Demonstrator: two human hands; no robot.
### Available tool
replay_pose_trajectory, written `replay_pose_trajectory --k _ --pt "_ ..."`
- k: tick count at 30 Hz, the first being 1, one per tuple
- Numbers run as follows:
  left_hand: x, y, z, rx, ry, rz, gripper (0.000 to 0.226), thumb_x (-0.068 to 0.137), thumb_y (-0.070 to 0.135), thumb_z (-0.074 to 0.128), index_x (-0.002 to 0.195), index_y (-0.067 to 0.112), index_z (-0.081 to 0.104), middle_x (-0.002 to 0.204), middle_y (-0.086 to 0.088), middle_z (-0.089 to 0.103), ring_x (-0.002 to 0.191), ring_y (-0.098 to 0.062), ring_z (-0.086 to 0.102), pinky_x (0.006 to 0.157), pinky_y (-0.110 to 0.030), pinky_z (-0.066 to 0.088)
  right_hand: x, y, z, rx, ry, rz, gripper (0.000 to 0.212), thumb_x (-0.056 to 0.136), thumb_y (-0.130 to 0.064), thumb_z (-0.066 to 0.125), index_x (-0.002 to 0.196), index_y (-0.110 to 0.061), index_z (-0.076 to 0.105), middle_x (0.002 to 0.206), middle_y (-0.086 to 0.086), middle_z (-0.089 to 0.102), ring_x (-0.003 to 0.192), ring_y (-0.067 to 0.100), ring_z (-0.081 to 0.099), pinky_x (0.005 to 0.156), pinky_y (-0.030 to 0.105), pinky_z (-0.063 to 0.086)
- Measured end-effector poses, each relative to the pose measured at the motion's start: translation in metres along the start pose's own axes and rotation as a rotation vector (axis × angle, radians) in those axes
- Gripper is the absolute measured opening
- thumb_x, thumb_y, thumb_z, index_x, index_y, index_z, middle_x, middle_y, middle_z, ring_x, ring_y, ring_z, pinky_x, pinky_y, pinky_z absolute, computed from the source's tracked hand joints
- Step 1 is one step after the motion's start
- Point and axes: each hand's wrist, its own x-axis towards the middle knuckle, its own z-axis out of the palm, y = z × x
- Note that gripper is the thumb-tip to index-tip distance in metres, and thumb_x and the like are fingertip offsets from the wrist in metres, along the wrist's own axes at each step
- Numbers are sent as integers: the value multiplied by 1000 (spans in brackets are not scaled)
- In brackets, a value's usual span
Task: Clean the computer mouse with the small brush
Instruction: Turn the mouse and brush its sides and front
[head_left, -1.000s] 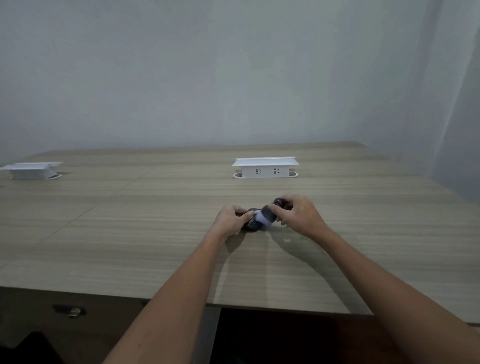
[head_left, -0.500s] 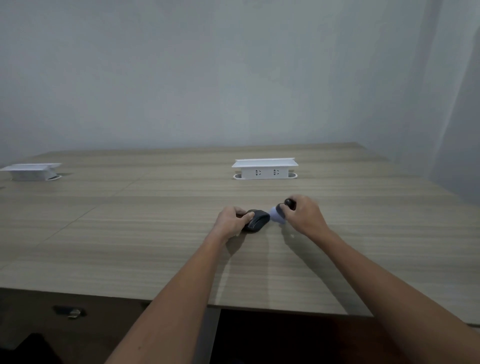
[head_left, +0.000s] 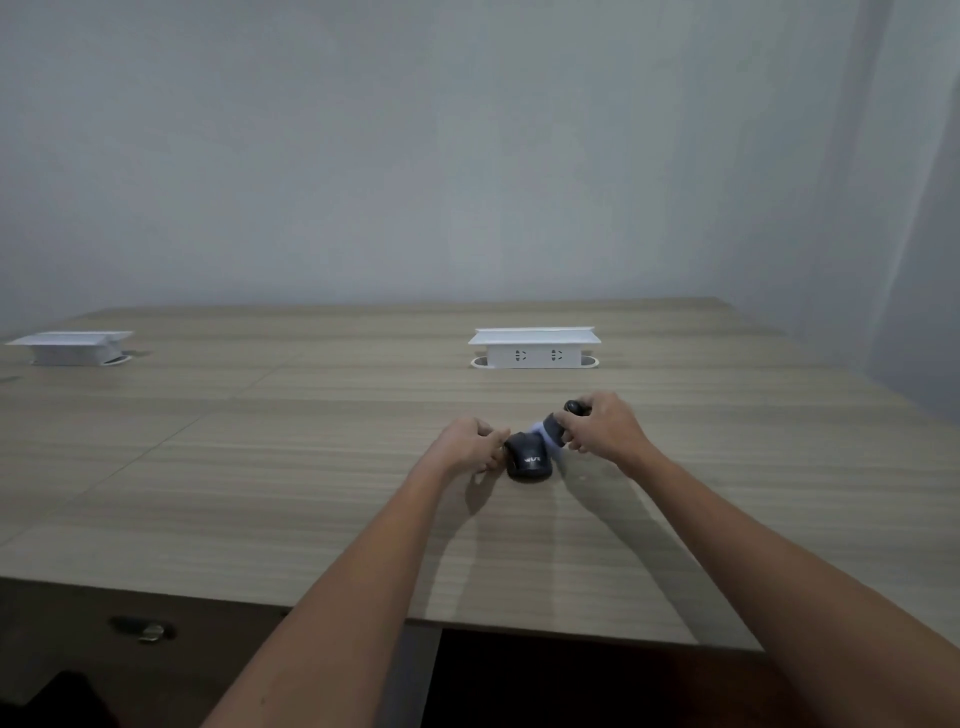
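Observation:
A black computer mouse (head_left: 529, 458) lies on the wooden table (head_left: 260, 467), its back end with a small logo toward me. My left hand (head_left: 470, 446) grips its left side with thumb and fingers. My right hand (head_left: 602, 428) holds a small brush (head_left: 558, 426) with a dark handle and pale bristles. The bristles, blurred, touch the mouse's far right top. Part of the handle is hidden in my fingers.
A white pop-up socket box (head_left: 534, 349) stands behind the mouse. Another white socket box (head_left: 72, 347) sits at the far left. The table's front edge (head_left: 363, 616) is near me, with a dark floor and a small dark object (head_left: 143, 627) below.
The brush swept right, off the mouse, then came back left onto its far right top. The mouse's back end now faces me more. My left hand stayed on it.

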Motion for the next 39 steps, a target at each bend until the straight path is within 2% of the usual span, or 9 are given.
replay_pose_trajectory --k 5,9,12,17,21,26,30,34,39 --pt "-7 11 -9 9 -131 -13 29 99 17 56 116 -5 64 80 -10 70 65 -14 61 63 -22 51 3 -10 -4 14 -51 6 26 88 -17 64 85 8 69 76 19 76 59 20 66 70 38 59" --pt "5 6 -24 216 -193 -20 58 84 17 77 135 5 53 103 -9 68 79 -16 64 72 -26 56 1 -16 -14 18 63 -71 23 76 -18 64 64 1 61 59 12 63 58 24 62 60 42 55" --pt "9 4 -25 410 -225 82 78 74 31 84 143 20 50 130 -1 57 103 -17 58 92 -30 48 -2 -18 -19 61 38 -81 29 75 -24 63 64 2 58 58 4 55 54 15 51 54 28 44" --pt "17 -2 -22 379 -281 175 83 70 29 87 144 25 49 145 8 47 133 -15 47 110 -35 40 -5 -5 -23 -113 -30 -52 27 75 -20 65 64 5 62 55 3 54 53 15 48 51 24 38" --pt "19 -6 -27 374 -308 201 81 71 26 88 143 26 50 138 9 56 129 -10 51 106 -28 42 -9 -4 -23 -104 79 -137 22 70 -15 66 56 -1 59 48 3 48 45 11 41 43 18 33" --pt "19 1 -30 475 -311 261 79 72 31 86 142 26 52 134 10 56 122 -13 57 108 -35 46 -13 -5 -16 -98 -28 -185 25 77 -23 68 70 1 66 60 16 62 51 12 49 53 27 42" --pt "16 12 -29 568 -323 273 75 73 38 84 141 28 53 131 2 57 122 -17 57 107 -39 45 -14 -10 -21 -142 85 -226 20 74 -17 66 59 -5 59 52 -1 49 49 12 41 48 24 34" --pt "15 17 -26 591 -295 299 68 75 41 82 137 31 57 134 3 54 126 -14 50 106 -33 41 -20 -13 -23 -49 -84 -221 24 81 -21 68 69 0 67 55 0 59 46 5 49 49 20 43" --pt "15 14 -22 509 -306 284 70 75 36 83 139 29 54 142 9 54 133 -9 48 105 -28 41 -18 -4 -27 -183 60 -223 21 73 -16 66 59 -2 58 50 0 48 48 13 41 47 21 34"
